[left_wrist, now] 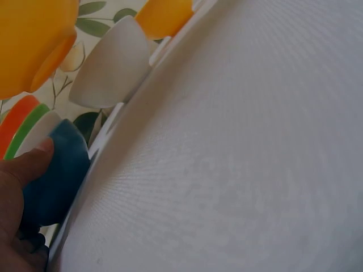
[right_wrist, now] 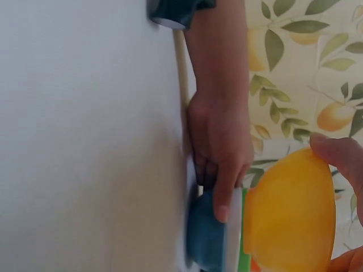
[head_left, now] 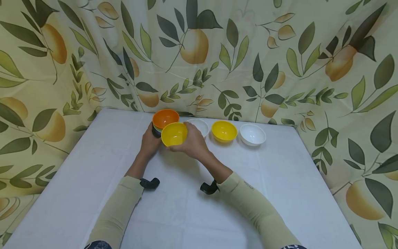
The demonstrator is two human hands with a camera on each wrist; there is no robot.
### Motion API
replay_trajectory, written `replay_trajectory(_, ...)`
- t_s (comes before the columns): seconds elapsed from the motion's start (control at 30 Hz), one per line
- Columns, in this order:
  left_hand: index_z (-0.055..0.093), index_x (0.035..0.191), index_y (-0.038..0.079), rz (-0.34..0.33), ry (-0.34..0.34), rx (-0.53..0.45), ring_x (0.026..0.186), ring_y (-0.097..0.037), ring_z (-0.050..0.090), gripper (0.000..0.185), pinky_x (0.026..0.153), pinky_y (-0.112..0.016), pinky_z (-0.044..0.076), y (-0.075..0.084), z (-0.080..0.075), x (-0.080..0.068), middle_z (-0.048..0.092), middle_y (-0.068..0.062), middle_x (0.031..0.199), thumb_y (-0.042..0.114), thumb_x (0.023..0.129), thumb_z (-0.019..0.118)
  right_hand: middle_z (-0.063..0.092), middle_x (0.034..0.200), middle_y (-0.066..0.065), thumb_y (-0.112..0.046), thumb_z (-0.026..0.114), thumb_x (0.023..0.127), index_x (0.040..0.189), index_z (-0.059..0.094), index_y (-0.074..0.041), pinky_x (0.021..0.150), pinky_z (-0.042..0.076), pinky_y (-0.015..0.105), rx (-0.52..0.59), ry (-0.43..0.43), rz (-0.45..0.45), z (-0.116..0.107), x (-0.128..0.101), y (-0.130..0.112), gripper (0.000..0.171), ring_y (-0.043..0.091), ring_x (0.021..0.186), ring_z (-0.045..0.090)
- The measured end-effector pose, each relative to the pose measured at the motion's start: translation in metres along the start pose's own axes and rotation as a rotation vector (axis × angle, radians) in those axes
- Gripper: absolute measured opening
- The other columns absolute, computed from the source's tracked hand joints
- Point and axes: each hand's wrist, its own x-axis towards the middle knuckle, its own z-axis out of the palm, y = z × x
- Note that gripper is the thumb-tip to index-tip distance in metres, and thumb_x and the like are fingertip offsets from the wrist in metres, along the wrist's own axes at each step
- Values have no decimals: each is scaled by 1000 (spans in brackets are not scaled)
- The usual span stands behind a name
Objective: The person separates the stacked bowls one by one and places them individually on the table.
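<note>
Head view: the left hand [head_left: 150, 142] grips stacked bowls [head_left: 166, 118], the right hand [head_left: 195, 141] pinches a yellow bowl [head_left: 172, 135]; stacking seems in hand, requiring level lowering.

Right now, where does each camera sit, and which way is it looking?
Head: on the head, looking forward and down at the table; left hand, right hand and sleeves show.
Left wrist: worn there, looking along the table past the bowl stack; part of that hand shows.
Right wrist: worn there, looking at the held yellow bowl and stack; parts of both hands show.
Both wrist views share the yellow bowl and the stack's blue bowl.
</note>
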Motion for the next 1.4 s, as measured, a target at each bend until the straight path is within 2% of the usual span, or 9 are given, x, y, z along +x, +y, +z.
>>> replay_trajectory(0.17, 28, 166, 11, 6, 1, -2, 147, -35, 40, 101, 125, -55, 27, -1, -1, -1, 45, -17, 160, 38, 87, 85, 60, 128, 9, -39, 100, 67, 147, 49, -4, 92, 55, 47, 17, -12, 13, 4, -9, 4, 102, 26, 110, 57)
replay_trajectory(0.6, 20, 169, 13, -59, -6, -2, 154, -33, 30, 109, 127, -56, 20, 4, 0, -3, 35, -14, 168, 42, 87, 85, 59, 131, 8, -42, 99, 66, 152, 45, -6, 93, 56, 45, 20, -53, 28, 12, -25, 10, 108, 25, 112, 58)
replay_trajectory(0.83, 24, 167, 13, -3, -11, -8, 150, -35, 36, 104, 125, -57, 24, -1, 1, -3, 40, -15, 164, 34, 87, 87, 57, 141, 11, -46, 97, 67, 158, 39, -3, 99, 55, 45, -6, -78, 32, 17, -31, 15, 116, 26, 119, 56)
replay_trajectory(1.17, 23, 168, 13, 20, -22, -6, 151, -35, 35, 103, 125, -58, 25, -6, 2, -4, 38, -15, 166, 34, 88, 86, 55, 143, 11, -44, 98, 66, 158, 39, -4, 101, 54, 46, -6, -93, 62, 19, -34, 22, 117, 28, 121, 55)
replay_trajectory(1.4, 22, 168, 12, 28, -24, 13, 152, -35, 34, 104, 125, -57, 24, -6, 2, -4, 37, -16, 166, 34, 89, 86, 52, 150, 14, -45, 98, 66, 160, 37, -1, 108, 50, 47, -31, -93, 72, 21, -36, 27, 119, 30, 126, 54)
